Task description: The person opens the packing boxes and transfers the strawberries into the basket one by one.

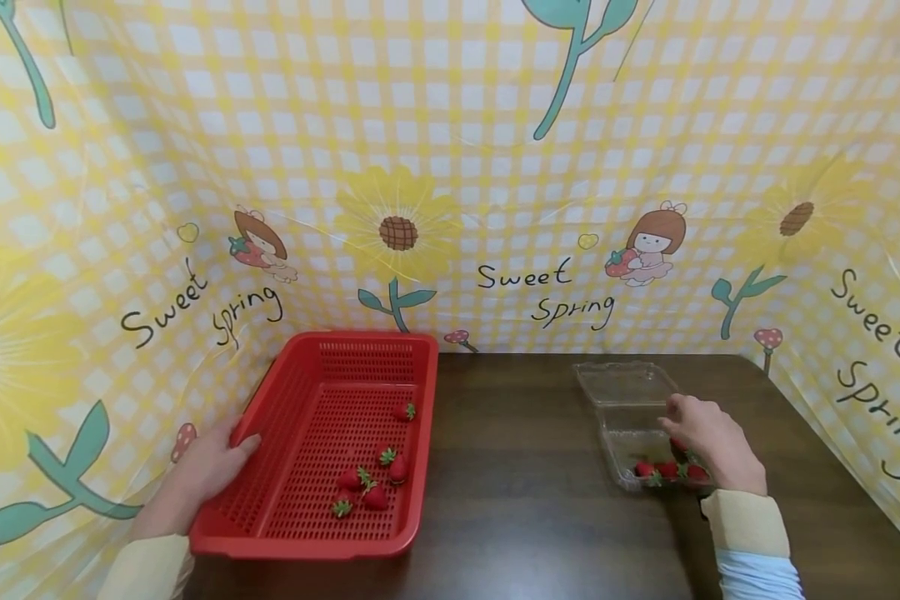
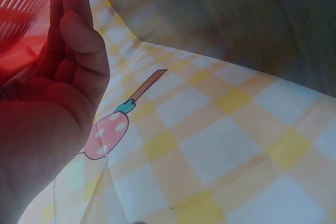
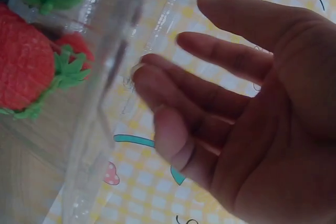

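Strawberries [image 1: 376, 497] lay on the tabletop [image 1: 517, 467] in two holders: several loose in the red basket [image 1: 300, 547], others at the near end of the clear container [image 1: 633, 442], its lid [image 1: 626, 385] folded back, which left the inside reachable. The left hand [image 1: 210, 462] gripped the basket's left side, thumb over the rim, apparently to steady it; the right hand [image 1: 708, 433] hung above the container, fingers loosely bent, visibly holding nothing.

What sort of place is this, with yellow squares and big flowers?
Probably an indoor table nook, though the room beyond is hidden. Yellow-checked sheeting printed with sunflowers hangs around a dark table, where a red basket and a clear plastic box hold strawberries.
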The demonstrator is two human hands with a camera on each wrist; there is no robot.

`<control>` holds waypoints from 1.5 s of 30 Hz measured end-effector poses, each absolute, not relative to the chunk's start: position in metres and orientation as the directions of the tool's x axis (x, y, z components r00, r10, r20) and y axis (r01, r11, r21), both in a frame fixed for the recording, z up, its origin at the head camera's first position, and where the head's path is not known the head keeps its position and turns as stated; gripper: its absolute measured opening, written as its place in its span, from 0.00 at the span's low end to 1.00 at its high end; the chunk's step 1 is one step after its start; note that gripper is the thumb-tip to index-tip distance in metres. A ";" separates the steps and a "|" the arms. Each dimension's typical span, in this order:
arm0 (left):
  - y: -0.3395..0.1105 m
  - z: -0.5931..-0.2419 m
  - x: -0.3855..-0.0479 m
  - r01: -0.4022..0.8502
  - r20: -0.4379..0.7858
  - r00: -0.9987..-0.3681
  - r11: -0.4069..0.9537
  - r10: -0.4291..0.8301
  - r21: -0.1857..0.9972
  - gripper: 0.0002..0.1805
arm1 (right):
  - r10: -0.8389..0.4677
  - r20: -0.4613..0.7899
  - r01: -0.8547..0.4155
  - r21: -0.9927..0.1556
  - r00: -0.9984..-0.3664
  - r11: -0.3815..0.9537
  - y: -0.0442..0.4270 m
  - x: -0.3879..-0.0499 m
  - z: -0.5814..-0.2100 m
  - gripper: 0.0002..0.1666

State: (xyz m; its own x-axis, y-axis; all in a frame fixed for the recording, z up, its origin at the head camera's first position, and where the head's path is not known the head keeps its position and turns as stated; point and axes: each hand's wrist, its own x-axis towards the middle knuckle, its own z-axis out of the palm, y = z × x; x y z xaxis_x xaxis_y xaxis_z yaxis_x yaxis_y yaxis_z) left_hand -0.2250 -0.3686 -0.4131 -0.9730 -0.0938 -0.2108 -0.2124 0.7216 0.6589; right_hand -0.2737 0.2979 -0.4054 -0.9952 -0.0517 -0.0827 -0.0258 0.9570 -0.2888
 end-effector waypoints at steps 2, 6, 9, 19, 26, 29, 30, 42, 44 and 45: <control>-0.368 -0.413 -0.224 -0.214 -0.213 -0.973 0.722 -0.094 0.658 0.30 | -0.043 -0.113 -0.009 -0.287 -0.993 0.958 0.299 -0.274 -0.407 0.19; -0.368 -0.413 -0.224 -0.211 -0.213 -0.973 0.723 -0.090 0.658 0.30 | -0.026 -0.134 0.013 -0.283 -0.991 0.959 0.302 -0.273 -0.411 0.15; -0.368 -0.412 -0.223 -0.208 -0.213 -0.973 0.733 -0.089 0.648 0.31 | -0.006 -0.140 0.033 -0.278 -0.990 0.960 0.302 -0.271 -0.415 0.12; -0.368 -0.410 -0.223 -0.221 -0.222 -0.970 0.733 -0.098 0.643 0.32 | 0.106 -0.164 0.145 -0.253 -0.981 0.957 0.305 -0.273 -0.421 0.16; -0.367 -0.409 -0.223 -0.215 -0.213 -0.972 0.736 -0.098 0.642 0.32 | 0.101 -0.140 0.134 -0.248 -0.985 0.959 0.304 -0.281 -0.427 0.17; -0.367 -0.409 -0.224 -0.218 -0.219 -0.971 0.732 -0.096 0.645 0.32 | 0.109 -0.151 0.143 -0.232 -0.982 0.962 0.302 -0.282 -0.429 0.18; -0.367 -0.409 -0.224 -0.218 -0.218 -0.971 0.734 -0.097 0.643 0.32 | 0.108 -0.159 0.143 -0.230 -0.981 0.963 0.302 -0.282 -0.430 0.16; -0.369 -0.410 -0.226 -0.182 -0.194 -0.978 0.762 -0.075 0.622 0.32 | 0.113 -0.168 0.148 -0.218 -0.979 0.965 0.294 -0.280 -0.431 0.09; -0.369 -0.410 -0.227 -0.175 -0.189 -0.979 0.771 -0.072 0.612 0.32 | 0.117 -0.161 0.150 -0.213 -0.980 0.965 0.293 -0.280 -0.432 0.09; -0.370 -0.409 -0.228 -0.173 -0.188 -0.980 0.774 -0.071 0.609 0.32 | 0.119 -0.159 0.152 -0.214 -0.980 0.965 0.293 -0.280 -0.432 0.09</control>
